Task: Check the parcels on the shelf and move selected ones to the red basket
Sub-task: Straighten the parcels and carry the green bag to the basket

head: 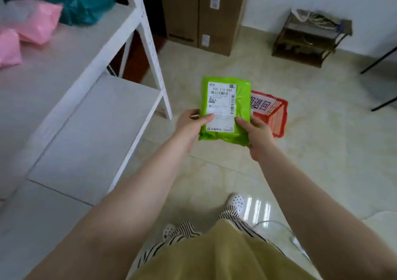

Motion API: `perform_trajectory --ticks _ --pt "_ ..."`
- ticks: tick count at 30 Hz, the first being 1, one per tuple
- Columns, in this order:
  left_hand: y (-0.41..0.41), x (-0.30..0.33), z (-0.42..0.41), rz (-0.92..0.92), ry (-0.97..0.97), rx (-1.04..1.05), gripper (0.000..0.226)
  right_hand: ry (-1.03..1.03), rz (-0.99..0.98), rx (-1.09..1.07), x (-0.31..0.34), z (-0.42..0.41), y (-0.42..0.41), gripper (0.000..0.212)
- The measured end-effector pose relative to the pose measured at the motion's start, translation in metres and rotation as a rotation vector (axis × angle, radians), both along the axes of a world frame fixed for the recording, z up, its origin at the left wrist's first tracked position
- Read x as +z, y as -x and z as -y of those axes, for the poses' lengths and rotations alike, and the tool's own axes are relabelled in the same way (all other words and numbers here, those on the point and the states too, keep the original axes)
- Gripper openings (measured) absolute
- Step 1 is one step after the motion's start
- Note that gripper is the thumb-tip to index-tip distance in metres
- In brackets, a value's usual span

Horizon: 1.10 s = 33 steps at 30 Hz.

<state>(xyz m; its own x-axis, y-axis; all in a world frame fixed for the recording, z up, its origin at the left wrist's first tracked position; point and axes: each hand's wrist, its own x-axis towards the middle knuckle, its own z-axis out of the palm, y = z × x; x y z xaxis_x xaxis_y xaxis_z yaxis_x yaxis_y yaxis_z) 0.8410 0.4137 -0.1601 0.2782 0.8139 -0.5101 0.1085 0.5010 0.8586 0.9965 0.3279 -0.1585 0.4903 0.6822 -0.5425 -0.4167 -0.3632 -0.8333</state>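
1. Green poly-mailer parcel [224, 108] was held up in front of the body, label side [221, 105] facing the camera, off the shelf and just above/in front of the red basket [277, 116], partly hiding it.
2. Left hand [190, 127] gripped the parcel's lower-left edge, thumb on the label face, fingers behind. Right hand [258, 133] gripped the lower-right edge the same way. Both hands were closed on the parcel, none free.
3. Step in hand looked like the label check: top number line read sharp, smaller print was blurred.
4. To do it well: keep the label flat and square to the eyes, and keep the thumbs off the barcodes; the left thumb lay on the label's lower part.
5. The mailer looked soft and slippery, so a two-edge pinch suits; squeezing harder would crease the label.
6. If selected, the drop is short: the basket sat on the tiled floor [322, 151] just past the parcel, with a white sign on its rim.
7. Lower it rather than toss it, since the basket's opening was mostly hidden.
8. White metal shelf [103, 65] stood to the left; pink parcels [36, 24] and a teal parcel [83, 7] sat on its top level, probably unchecked.
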Motion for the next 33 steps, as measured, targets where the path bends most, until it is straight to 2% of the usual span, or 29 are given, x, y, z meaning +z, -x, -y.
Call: perform_trajectory --ticks 4,10,12,15,18,23,27,33 --pt "-0.091 -0.022 0.0 -0.04 0.044 -0.09 0.049 0.068 0.012 -0.092 -0.019 0.012 -0.085 0.028" --pt "-0.206 -0.031 -0.008 -0.047 0.068 -0.159 0.04 0.107 0.037 -0.13 -0.028 0.008 -0.196 0.035" --pt "-0.241 -0.03 -0.016 -0.046 0.062 -0.186 0.037 0.091 0.03 -0.142 -0.025 0.003 -0.228 0.032" --pt "-0.278 -0.025 -0.032 -0.034 0.055 -0.204 0.037 0.061 0.025 -0.149 -0.018 -0.008 -0.26 0.016" --pt "-0.319 -0.022 -0.054 -0.043 0.067 -0.215 0.025 0.04 0.002 -0.19 -0.012 -0.024 -0.298 0.01" --pt "-0.386 -0.03 -0.092 -0.026 0.079 -0.29 0.026 0.091 0.026 -0.253 -0.015 -0.057 -0.357 0.035" --pt "-0.443 -0.038 -0.133 -0.04 0.089 -0.309 0.024 0.099 -0.012 -0.294 -0.019 -0.093 -0.408 0.026" --pt "-0.507 -0.051 -0.194 -0.1 0.125 -0.302 0.015 0.092 -0.043 -0.344 -0.038 -0.146 -0.474 0.04"
